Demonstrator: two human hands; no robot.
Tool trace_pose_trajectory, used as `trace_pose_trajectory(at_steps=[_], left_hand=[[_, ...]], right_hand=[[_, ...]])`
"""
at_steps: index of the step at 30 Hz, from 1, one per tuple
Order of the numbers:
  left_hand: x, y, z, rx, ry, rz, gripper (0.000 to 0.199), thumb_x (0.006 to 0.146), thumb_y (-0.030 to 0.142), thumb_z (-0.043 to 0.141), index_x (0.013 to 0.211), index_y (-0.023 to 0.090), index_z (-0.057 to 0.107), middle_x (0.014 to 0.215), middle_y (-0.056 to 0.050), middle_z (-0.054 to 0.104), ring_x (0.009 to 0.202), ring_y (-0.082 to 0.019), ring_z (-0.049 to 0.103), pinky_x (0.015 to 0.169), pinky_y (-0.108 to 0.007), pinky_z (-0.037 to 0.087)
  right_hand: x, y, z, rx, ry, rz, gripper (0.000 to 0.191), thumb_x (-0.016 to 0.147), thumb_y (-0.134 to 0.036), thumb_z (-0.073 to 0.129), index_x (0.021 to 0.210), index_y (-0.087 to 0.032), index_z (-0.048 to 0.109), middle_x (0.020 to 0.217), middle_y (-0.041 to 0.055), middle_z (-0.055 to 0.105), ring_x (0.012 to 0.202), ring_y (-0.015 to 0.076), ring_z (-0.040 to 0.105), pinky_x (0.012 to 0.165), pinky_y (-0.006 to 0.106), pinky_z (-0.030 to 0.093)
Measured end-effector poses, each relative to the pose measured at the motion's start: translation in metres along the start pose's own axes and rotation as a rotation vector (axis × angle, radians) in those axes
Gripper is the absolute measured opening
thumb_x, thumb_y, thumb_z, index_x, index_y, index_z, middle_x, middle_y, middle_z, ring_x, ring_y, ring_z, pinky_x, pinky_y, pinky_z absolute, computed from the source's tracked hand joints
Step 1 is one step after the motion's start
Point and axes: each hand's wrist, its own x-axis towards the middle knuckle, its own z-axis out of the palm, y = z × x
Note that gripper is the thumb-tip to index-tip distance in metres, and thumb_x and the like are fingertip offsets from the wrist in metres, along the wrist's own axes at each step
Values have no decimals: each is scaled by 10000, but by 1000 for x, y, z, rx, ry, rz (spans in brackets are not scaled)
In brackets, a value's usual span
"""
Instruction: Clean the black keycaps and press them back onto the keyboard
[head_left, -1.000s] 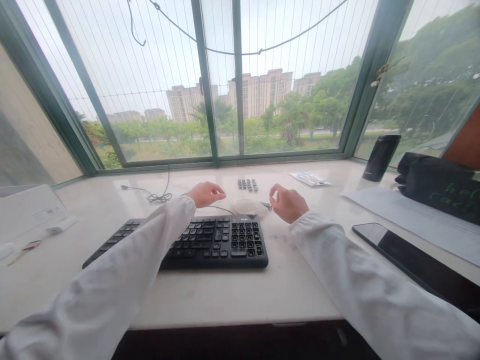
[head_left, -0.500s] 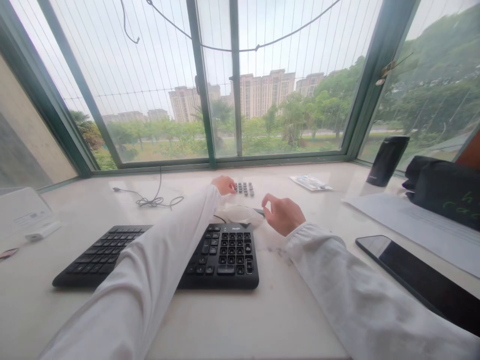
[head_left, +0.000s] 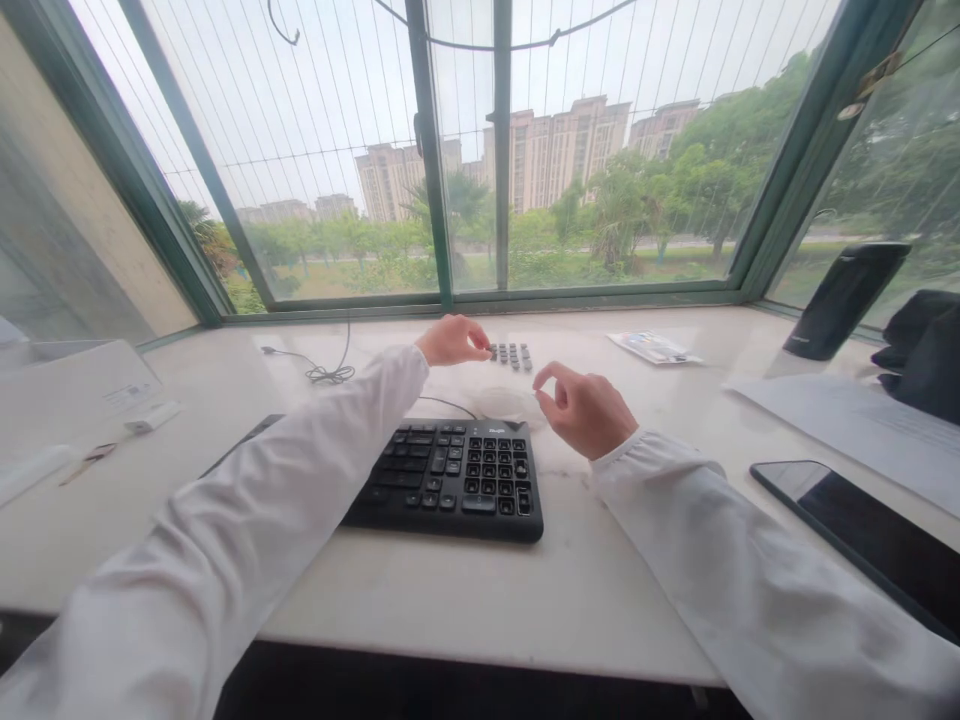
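Two bare hands hover over the back half of the counter, and neither shows anything held. The left hand (head_left: 452,341) has its fingers (head_left: 475,341) loosely curled, their tips just beside a small block of loose black keycaps (head_left: 511,356) set in tidy rows; I cannot tell whether they touch. The right hand (head_left: 586,412) curves its fingers (head_left: 551,375) into a narrow gap, close above a pale rounded object (head_left: 506,405), smooth and too washed out by glare to name.

A thin black cable (head_left: 450,406) curves along the back edge of a matte black keyboard (head_left: 457,480), whose square keys and number pad sit just below that pale object. The keyboard's left end lies under the left arm's crumpled white sleeve (head_left: 262,480), and the right arm's white sleeve (head_left: 720,540) ends in a gathered cuff.

The pale polished stone counter (head_left: 465,590) runs on as a broad smooth band before its straight front edge, with more open stone between the keyboard and a glossy black phone (head_left: 855,525). A coiled thin cable (head_left: 330,374) lies left of the hands, and a printed leaflet (head_left: 654,347) lies behind them. A dark cylindrical flask (head_left: 844,300) stands upright near the green-framed window (head_left: 450,300).
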Motion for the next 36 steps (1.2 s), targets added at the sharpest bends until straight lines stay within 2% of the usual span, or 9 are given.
trace_pose_trajectory(at_steps=[3,6,8,13,19,23,28,30,36], left_hand=[[-63,21,-22,-225,-12,155,271,750,402,669,891,179,731,883,-21,727,754,-118,635,726,-226,471],[-120,41,-28,-369,-109,152,241,756,372,676,872,166,722,846,-22,724,654,-95,600,641,-219,457],[-142,50,-25,-396,-165,134,213,730,338,704,857,168,727,783,-6,715,631,-90,585,600,-207,436],[-153,55,-13,-399,-221,150,171,690,299,729,824,194,749,718,32,692,586,-73,551,559,-194,404],[-152,50,-6,-422,-250,111,174,678,303,724,808,194,763,661,34,669,545,-72,523,510,-194,377],[-152,47,-4,-451,-256,101,204,681,355,731,814,203,762,675,30,674,548,-75,530,544,-202,403],[-152,47,-4,-463,-198,124,161,720,324,698,783,183,740,659,16,661,557,-81,537,582,-210,435],[-153,47,-4,-447,-183,159,164,714,320,709,805,186,732,703,15,671,578,-81,543,600,-210,441],[-152,44,-3,-417,-172,204,211,725,360,727,872,210,742,793,10,684,636,-86,550,612,-212,433]], right_hand=[[-7,-19,-1,170,-93,-87,116,841,-266,537,906,-219,621,528,-61,491,487,102,431,563,241,337],[-15,-34,1,321,-251,-109,138,847,-316,554,873,-206,632,511,-67,445,485,99,397,530,240,320],[-18,-40,2,389,-362,-108,197,852,-372,554,831,-199,644,516,-59,433,500,103,385,513,244,306],[-22,-48,5,471,-561,-106,327,853,-471,538,766,-182,663,554,-31,470,531,108,385,496,248,298],[-24,-50,9,437,-630,-77,292,823,-465,578,784,-190,668,527,-42,465,503,100,388,466,238,290],[-23,-48,9,399,-571,-91,281,840,-460,564,800,-204,672,532,-39,470,508,104,393,489,244,320],[-13,-32,5,186,-141,-67,240,846,-447,569,868,-223,653,664,3,575,597,136,479,635,291,405],[-8,-23,3,87,-27,-49,220,842,-432,577,860,-225,648,726,21,593,642,152,506,669,307,413],[4,-4,12,-14,12,-12,296,859,-432,562,991,-191,670,941,75,624,795,191,570,768,341,440]])
